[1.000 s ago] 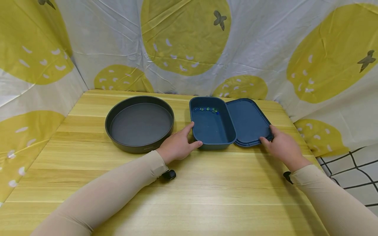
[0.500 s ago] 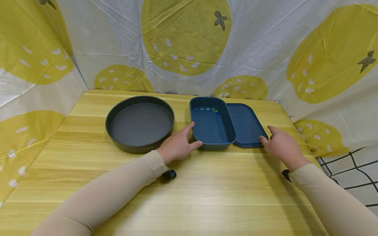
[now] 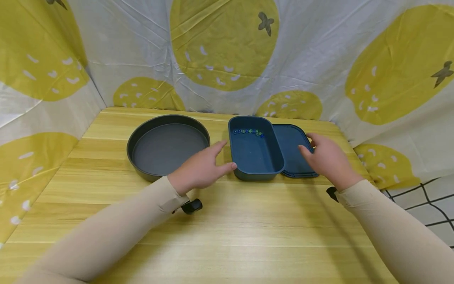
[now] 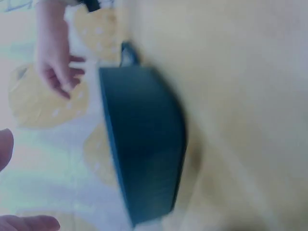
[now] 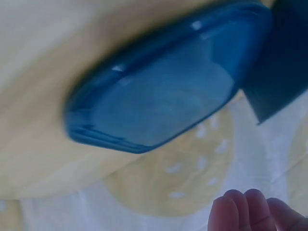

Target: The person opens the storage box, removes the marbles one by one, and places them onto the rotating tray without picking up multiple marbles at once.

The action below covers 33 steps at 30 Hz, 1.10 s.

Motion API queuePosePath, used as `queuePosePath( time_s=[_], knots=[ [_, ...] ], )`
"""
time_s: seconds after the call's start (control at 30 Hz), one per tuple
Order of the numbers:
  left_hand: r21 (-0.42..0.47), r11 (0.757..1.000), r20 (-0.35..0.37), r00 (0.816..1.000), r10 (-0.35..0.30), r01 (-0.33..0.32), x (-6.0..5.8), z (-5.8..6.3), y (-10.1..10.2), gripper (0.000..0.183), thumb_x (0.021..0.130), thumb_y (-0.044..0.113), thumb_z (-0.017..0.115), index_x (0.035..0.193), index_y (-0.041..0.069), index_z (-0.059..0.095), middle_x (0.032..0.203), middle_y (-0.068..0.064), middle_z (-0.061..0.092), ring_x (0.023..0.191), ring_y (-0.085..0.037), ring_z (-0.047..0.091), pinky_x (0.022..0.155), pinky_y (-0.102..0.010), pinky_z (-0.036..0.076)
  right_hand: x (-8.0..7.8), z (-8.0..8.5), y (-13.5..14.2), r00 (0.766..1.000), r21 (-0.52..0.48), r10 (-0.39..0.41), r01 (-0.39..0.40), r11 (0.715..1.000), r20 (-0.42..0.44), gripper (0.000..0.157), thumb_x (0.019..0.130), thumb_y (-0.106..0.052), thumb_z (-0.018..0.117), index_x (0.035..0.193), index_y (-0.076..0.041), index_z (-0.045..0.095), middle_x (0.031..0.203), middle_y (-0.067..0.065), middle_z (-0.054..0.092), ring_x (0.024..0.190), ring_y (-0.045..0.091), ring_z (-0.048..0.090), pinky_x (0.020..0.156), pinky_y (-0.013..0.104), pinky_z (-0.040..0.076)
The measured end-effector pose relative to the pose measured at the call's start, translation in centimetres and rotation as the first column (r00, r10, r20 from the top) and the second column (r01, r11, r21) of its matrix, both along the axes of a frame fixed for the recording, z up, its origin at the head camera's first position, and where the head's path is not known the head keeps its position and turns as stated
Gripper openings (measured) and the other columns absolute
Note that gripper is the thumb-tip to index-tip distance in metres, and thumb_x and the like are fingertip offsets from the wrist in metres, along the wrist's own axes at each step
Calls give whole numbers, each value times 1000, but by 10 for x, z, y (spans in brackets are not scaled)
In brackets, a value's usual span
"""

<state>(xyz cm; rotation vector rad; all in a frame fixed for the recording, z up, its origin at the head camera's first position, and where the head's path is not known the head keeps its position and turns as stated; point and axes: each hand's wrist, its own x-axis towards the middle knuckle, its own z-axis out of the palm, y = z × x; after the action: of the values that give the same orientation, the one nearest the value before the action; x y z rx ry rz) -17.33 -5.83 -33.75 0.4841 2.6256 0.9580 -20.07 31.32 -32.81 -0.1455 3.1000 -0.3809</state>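
A deep blue rectangular container (image 3: pixel 253 157) stands on the table, with several small blue and green marbles (image 3: pixel 247 131) along the far part of its floor. Its flat blue lid (image 3: pixel 290 152) lies against its right side. My left hand (image 3: pixel 198 167) hovers by the container's left side, thumb and fingers spread and holding nothing; the left wrist view shows the container's outer wall (image 4: pixel 144 139) apart from the fingertips. Over the lid's right edge is my right hand (image 3: pixel 328 157), fingers loosely bent with nothing between them. The right wrist view shows the lid (image 5: pixel 163 96) away from those fingers.
To the left stands a large round dark pan (image 3: pixel 166 152), partly behind my left hand. The wooden table (image 3: pixel 227 232) meets a hanging cloth (image 3: pixel 220 94) with yellow fruit prints at its back and sides.
The lid, earlier raised at its right edge in my right hand, was let go and lies flat. My left hand has drawn back left from the container; my right hand has moved left over the lid.
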Motion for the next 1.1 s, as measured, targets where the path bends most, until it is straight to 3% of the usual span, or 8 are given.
queuePosePath(
  time_s=[0.1,0.27,0.37,0.5,0.67,0.87,1.1],
  knots=[
    [-17,1000,-62,998,23,-24,-8,13,-26,87,104,61,56,171,21,17,176,-4,25,162,-31,26,129,-55,27,-8,8,-13,1000,-18,24,-25,1000,-11,69,109,-45,54,158,3,41,136,34,62,113,46,66,91,63,53],
    [-113,986,-106,988,113,-124,-27,26,-83,88,105,60,53,171,19,12,178,-10,15,163,-44,12,131,-59,14,-22,22,-39,997,-57,64,-66,996,-36,64,108,-39,58,157,0,45,142,30,61,125,46,62,96,63,52],
    [-163,972,-99,983,157,-171,-39,28,-119,94,104,64,51,172,16,5,178,-16,12,162,-48,12,129,-65,16,-33,30,-55,995,-75,95,-98,992,-35,61,108,-36,60,157,-3,47,146,28,60,129,44,60,100,62,51],
    [-213,955,-49,979,200,-206,-52,24,-166,106,101,72,47,170,11,-6,177,-24,4,160,-51,11,124,-71,18,-52,39,-75,987,-70,161,-162,984,-20,58,107,-34,62,156,-5,50,151,25,57,138,42,56,108,61,48],
    [-269,936,20,970,241,-227,-61,6,-212,116,98,79,43,167,5,-15,174,-31,-3,156,-58,10,122,-74,17,-79,40,-99,968,-64,248,-245,967,42,52,107,-29,64,153,-6,55,150,22,59,138,40,56,110,59,48],
    [-285,938,90,969,230,-196,-59,-15,-238,118,99,80,42,165,3,-18,170,-38,4,151,-64,17,120,-75,22,-104,29,-121,951,-160,278,-256,953,134,47,107,-26,64,151,-10,58,143,19,64,128,36,63,105,53,52],
    [-270,949,133,970,204,-162,-53,-26,-239,111,102,73,44,166,11,-22,170,-38,9,151,-64,18,120,-74,22,-122,9,-137,943,-161,292,-268,950,157,43,105,-22,68,145,-10,63,128,17,70,108,32,69,94,48,56]
  ],
)
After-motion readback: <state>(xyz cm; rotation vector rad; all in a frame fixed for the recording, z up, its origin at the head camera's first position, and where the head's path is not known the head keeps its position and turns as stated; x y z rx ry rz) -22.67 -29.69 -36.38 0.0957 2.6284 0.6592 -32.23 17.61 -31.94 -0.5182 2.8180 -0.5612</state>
